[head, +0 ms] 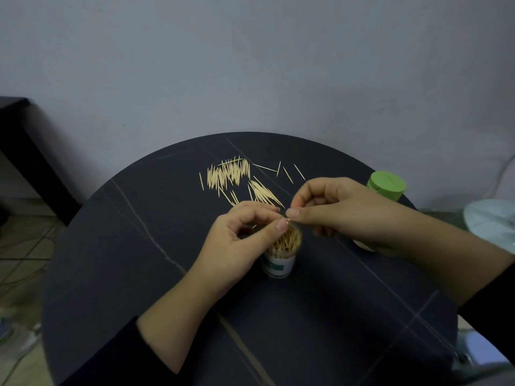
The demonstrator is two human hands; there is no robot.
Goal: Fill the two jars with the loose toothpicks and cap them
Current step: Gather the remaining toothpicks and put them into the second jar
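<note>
A clear white-labelled jar stands upright mid-bench, toothpicks on end inside. Left hand and right hand curl over its mouth, fingertips meeting; their grip I cannot tell. Beyond, loose wooden toothpicks lie mostly pointing toward the dark veined round bench's far edge; green plastic cap at right edge.
</note>
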